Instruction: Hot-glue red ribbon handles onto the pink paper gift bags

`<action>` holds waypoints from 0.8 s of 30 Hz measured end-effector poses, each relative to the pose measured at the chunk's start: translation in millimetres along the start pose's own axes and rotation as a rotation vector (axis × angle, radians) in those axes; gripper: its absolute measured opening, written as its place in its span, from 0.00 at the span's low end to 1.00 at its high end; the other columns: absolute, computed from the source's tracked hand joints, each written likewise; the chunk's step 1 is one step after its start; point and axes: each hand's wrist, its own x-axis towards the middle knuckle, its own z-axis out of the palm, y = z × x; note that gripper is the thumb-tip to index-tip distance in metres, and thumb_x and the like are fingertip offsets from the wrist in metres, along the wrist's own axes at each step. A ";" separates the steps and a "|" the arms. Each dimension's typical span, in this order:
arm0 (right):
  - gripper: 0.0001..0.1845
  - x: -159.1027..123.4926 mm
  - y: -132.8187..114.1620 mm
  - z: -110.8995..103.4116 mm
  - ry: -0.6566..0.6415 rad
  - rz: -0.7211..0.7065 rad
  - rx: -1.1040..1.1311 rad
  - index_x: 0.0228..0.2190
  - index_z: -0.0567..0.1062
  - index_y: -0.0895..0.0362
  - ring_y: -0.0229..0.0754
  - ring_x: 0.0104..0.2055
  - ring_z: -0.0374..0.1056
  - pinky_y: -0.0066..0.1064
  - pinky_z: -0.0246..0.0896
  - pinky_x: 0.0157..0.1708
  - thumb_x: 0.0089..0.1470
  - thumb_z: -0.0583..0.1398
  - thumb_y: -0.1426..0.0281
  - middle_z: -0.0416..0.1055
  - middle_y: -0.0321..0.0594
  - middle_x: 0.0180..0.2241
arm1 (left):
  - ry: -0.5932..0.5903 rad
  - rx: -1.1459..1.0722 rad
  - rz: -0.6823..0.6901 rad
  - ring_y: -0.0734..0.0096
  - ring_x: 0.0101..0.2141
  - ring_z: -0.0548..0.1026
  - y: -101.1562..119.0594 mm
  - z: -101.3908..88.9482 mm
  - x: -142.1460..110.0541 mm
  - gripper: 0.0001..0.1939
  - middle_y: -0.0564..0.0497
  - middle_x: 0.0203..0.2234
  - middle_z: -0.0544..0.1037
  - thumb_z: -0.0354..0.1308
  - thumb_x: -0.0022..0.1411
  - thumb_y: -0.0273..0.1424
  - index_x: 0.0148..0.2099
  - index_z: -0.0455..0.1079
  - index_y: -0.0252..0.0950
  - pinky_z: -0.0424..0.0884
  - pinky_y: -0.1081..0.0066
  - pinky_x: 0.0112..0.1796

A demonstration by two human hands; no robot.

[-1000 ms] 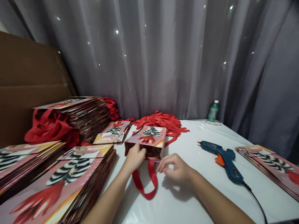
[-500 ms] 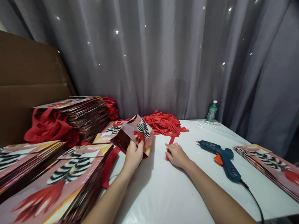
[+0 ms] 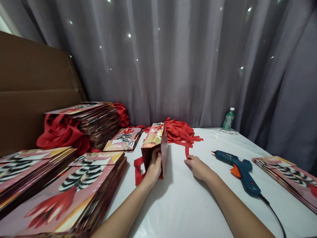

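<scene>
The fingers of your left hand [image 3: 154,168] are closed on a wall of the pink-and-yellow printed paper bag [image 3: 155,139] at its dark open end; the bag hides part of the grip. The fingers of your right hand [image 3: 198,168] are bent, with the tips at the near end of a narrow red fabric strip [image 3: 187,151]; you can't tell from here whether they pinch it or only press it.

Going left to right, the red fabric band [image 3: 139,163] beside the bag's mouth could twist or fold under if the bag were set down on it. The thin bag wall could crease if your left hand squeezed hard or turned the bag by that one edge. The strip could drag others along if pulled sharply, since its far end lies close to the loose pile of red strips [image 3: 179,132]. The blue glue gun [image 3: 244,174] has its tip pointing towards the strip side; if it's hot, a wide sweep of your right forearm could meet it.

The bag stands tilted on the white surface [image 3: 182,205], around and just beyond your left fingers. The strip runs away from your right fingertips, lying between the bag and the glue gun.
</scene>
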 end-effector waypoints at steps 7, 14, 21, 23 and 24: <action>0.16 -8.3 -29.4 2.6 -0.163 -0.185 0.160 0.34 0.82 0.54 0.41 0.53 0.67 0.27 0.60 0.52 0.55 0.55 0.78 0.70 0.42 0.51 | 0.100 -0.157 -0.135 0.54 0.51 0.73 4.9 -0.8 -3.2 0.34 0.39 0.50 0.76 0.40 0.62 0.59 0.46 0.70 0.35 0.70 0.60 0.49; 0.29 -15.6 -44.4 1.2 -0.384 -0.338 0.435 0.42 0.82 0.54 0.45 0.55 0.68 0.29 0.61 0.52 0.44 0.52 0.87 0.66 0.43 0.59 | 0.065 -0.204 -0.175 0.58 0.32 0.76 15.2 -2.3 -5.7 0.35 0.45 0.27 0.78 0.46 0.54 0.65 0.29 0.70 0.37 0.72 0.66 0.32; 0.22 -16.7 -43.4 14.6 -0.277 -0.435 0.319 0.40 0.82 0.52 0.41 0.40 0.71 0.28 0.64 0.44 0.48 0.59 0.84 0.75 0.39 0.41 | 0.044 -0.238 -0.163 0.59 0.30 0.74 13.7 -0.2 -6.4 0.29 0.48 0.24 0.77 0.50 0.57 0.60 0.25 0.68 0.38 0.70 0.67 0.31; 0.17 -17.6 -44.5 16.2 -0.191 -0.437 0.254 0.34 0.81 0.54 0.38 0.33 0.69 0.27 0.65 0.37 0.48 0.58 0.83 0.73 0.37 0.34 | 0.039 -0.251 -0.159 0.59 0.30 0.74 11.2 1.0 -5.9 0.27 0.48 0.23 0.77 0.51 0.57 0.58 0.26 0.69 0.38 0.70 0.66 0.31; 0.15 -18.0 -45.9 15.9 -0.143 -0.433 0.231 0.31 0.81 0.54 0.38 0.32 0.67 0.27 0.64 0.35 0.47 0.58 0.83 0.72 0.36 0.31 | 0.039 -0.255 -0.153 0.59 0.31 0.75 9.3 1.8 -5.5 0.27 0.48 0.24 0.77 0.51 0.57 0.57 0.27 0.69 0.38 0.71 0.66 0.32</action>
